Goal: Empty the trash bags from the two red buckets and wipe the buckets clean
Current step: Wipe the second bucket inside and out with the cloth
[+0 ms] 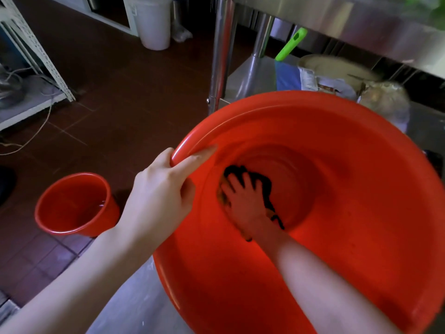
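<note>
A large red bucket [349,189] fills the right of the view, tilted with its mouth toward me. My left hand [161,189] grips its rim at the left, thumb outside and fingers curled over the edge. Deep inside, my right hand [243,201] lies with spread fingers on a dark cloth [261,184], pressing it against the bucket's bottom and lower wall. A second, smaller red bucket [74,206] stands upright on the floor at the lower left, with no bag in it.
A steel table leg [220,51] and lower shelf with a green handle [290,44] and packages stand behind the big bucket. A white bin [154,22] is at the back. White shelving [36,56] and a cord are at left. Clear plastic sheeting [134,304] lies below.
</note>
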Motion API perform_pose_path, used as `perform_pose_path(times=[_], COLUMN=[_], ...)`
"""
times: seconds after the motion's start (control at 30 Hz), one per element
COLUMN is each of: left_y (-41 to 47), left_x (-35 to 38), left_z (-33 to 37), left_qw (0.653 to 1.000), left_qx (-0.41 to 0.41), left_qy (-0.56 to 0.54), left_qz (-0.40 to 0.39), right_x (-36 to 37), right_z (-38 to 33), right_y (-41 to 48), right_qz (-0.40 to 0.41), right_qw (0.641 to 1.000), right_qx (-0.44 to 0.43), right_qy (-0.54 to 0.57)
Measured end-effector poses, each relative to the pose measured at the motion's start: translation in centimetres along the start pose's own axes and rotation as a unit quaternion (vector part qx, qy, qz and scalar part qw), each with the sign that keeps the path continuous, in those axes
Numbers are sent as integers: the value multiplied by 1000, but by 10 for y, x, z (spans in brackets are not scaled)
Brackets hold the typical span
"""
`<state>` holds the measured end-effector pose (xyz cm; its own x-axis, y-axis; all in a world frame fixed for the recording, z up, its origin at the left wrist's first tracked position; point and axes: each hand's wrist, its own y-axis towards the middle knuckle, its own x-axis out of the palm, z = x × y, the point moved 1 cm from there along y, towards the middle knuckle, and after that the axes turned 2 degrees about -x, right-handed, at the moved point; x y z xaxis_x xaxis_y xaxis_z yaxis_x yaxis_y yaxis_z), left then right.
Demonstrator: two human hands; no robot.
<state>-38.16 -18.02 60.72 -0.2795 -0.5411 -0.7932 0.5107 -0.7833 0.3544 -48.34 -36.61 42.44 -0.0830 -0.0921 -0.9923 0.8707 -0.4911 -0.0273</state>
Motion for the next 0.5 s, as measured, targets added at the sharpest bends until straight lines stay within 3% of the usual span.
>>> perform_pose_path(times=[0.17,0.27,0.4,0.5], left_y=[-3,-4,-13,-16], left_x=[-1,-2,-3,-2], left_z=[10,17,36,41], left_qw=[1000,1000,1000,999], left_qx=[-14,-18,-13,-19], left_qy=[17,22,27,35], left_qz=[-1,5,9,15], right_x=[12,4,-16,-39], right_z=[1,7,16,43], right_y=[-30,-16,-3,19], right_qz=[-25,-81,-27,17], right_qw=[992,984,1000,990], right_qx=[-114,-151,8,130], right_qy=[-46,-39,11,41])
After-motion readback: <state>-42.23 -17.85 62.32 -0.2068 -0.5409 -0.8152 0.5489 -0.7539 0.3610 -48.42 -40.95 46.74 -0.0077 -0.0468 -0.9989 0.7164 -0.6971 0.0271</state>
